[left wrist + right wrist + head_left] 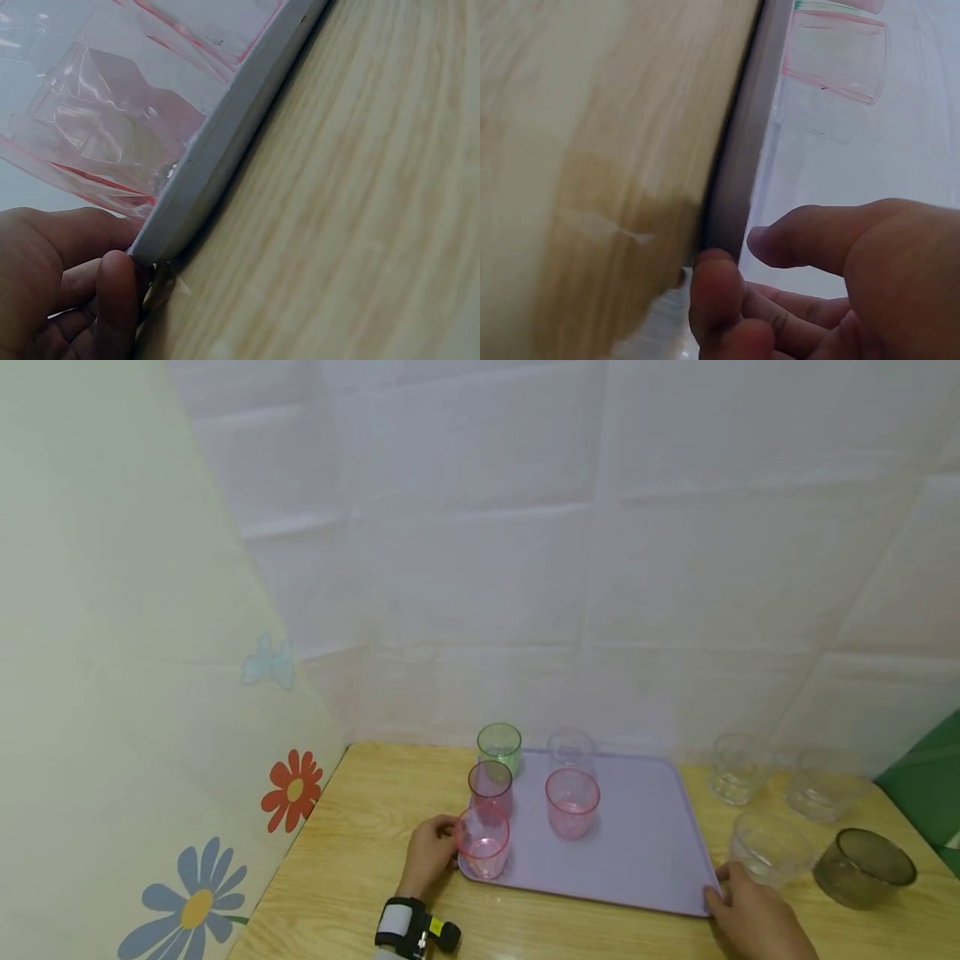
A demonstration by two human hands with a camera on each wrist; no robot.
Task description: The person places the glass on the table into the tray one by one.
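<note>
A light purple tray [630, 827] lies on the wooden table with several tinted cups on it. At its near left corner my left hand [431, 852] pinches the rim, fingertips beside a clear pink cup [486, 852]. My right hand [757, 910] grips the near right corner, thumb over the edge and fingers curled below it, as the right wrist view shows. Behind the near pink cup come a dark pink cup [491, 797] and a green cup [500, 747]. A second pink cup [573, 810] stands toward the middle, with a pale clear cup [572, 747] behind it.
Right of the tray are clear glass containers [738, 781], [821, 797] and a clear bowl [768, 852] close to my right hand. A smoky brown bowl [862, 872] sits at the far right. A white cloth [480, 568] hangs behind the table; a flower-decorated wall [135, 693] rises at left.
</note>
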